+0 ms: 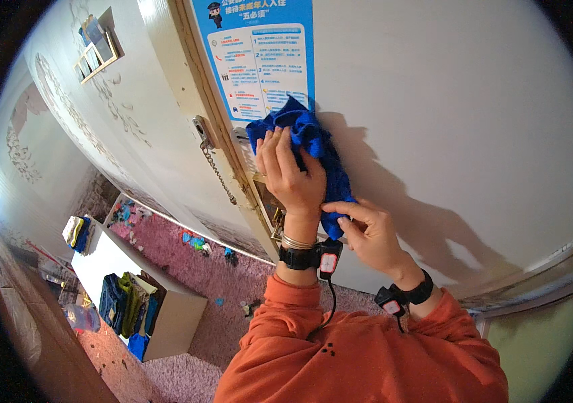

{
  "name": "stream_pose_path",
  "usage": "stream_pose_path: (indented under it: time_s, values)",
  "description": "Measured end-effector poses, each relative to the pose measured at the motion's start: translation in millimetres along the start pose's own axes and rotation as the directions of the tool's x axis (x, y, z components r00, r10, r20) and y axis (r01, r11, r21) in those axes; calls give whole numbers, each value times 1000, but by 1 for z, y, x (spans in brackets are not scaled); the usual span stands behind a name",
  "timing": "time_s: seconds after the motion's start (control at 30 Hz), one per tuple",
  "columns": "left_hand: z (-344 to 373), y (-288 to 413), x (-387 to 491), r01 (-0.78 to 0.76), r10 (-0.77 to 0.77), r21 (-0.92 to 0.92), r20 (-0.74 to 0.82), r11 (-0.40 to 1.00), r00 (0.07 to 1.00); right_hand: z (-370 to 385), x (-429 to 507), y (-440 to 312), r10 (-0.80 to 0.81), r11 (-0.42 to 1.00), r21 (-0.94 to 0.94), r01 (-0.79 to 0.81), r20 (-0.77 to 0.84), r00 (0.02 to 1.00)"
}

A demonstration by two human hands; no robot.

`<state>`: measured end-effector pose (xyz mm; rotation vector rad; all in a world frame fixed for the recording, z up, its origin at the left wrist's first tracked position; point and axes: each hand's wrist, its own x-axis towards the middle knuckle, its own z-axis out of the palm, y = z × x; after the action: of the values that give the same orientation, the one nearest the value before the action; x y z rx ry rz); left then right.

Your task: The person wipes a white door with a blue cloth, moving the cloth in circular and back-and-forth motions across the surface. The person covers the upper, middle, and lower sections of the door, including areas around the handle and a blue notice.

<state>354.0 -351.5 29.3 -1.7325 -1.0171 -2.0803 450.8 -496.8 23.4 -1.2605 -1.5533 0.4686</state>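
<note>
My left hand presses a crumpled blue cloth against the white door, with the fingers spread over it. The cloth overlaps the lower edge of a blue and white printed poster. Its tail hangs down past my left wrist. My right hand is at this tail, index finger and thumb apart and lying in front of it; the other fingers are partly hidden. Just left of the cloth is a small metal fitting, partly covered. A brass-coloured door handle shows beside my left wrist.
A door chain hangs from a metal latch on the worn door frame. Folded clothes lie on a white cabinet at lower left. Small coloured items are scattered over the pink carpet. Black devices are strapped to both wrists.
</note>
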Motion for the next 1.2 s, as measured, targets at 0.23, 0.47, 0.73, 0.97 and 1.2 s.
stream_pose_path:
  time_s: [0.23,0.47,0.73,0.97,1.2]
  values:
    - [2,3,-12,-101,103,-67,29,993,994,-2,-8,5,-1,1000,-18,0,-20,1000]
    - [-3,-6,-47,-207,215,-97,83,974,973,2,-19,12,159,987,-13,-159,34,987]
    - [-16,-46,-66,18,-16,-24,93,1000,996,5,-18,12,131,991,-39,-129,56,990]
    - [-16,-66,-56,199,-198,-33,34,979,980,18,-2,7,51,997,-53,-48,72,996]
    - [-15,-87,-39,326,-325,40,-32,945,945,39,16,8,-109,993,-40,113,87,990]
